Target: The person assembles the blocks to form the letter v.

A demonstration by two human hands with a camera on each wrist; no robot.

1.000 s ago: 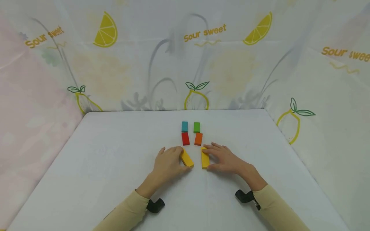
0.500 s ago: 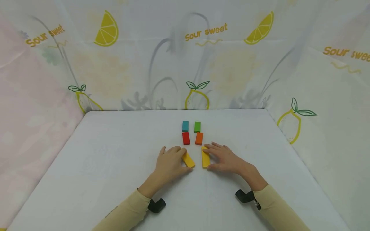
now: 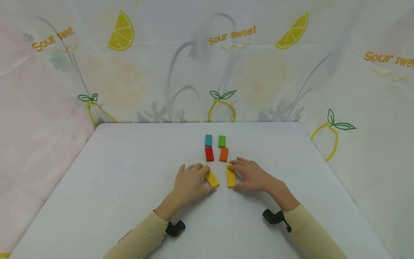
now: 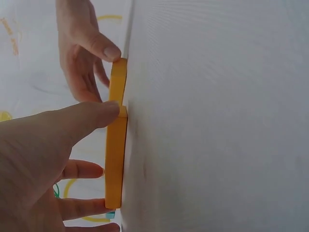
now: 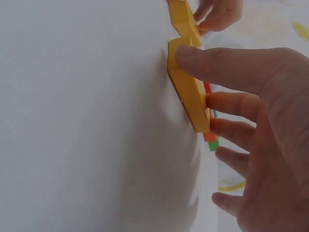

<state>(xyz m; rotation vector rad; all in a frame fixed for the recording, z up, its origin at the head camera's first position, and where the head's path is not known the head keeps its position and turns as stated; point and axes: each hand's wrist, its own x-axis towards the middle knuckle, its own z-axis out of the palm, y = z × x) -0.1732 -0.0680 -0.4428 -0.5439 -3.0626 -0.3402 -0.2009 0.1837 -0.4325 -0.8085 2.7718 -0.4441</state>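
In the head view two yellow blocks lie on the white table, one under each hand. My left hand pinches the left yellow block, which sits slanted, thumb at its near end and fingertips at its far end. My right hand holds the right yellow block the same way; that one points nearly straight away from me. A narrow gap separates the two. In the left wrist view the thumb presses on the block's end. The right wrist view has the right thumb on its block's near end.
Beyond the hands stand a red block and an orange block. Behind these are a blue block and a green block. A lemon-print cloth rises behind the white table.
The left yellow block has turned slightly, and my left hand has shifted a little to the right with it. My right hand and its block stay about where they were.
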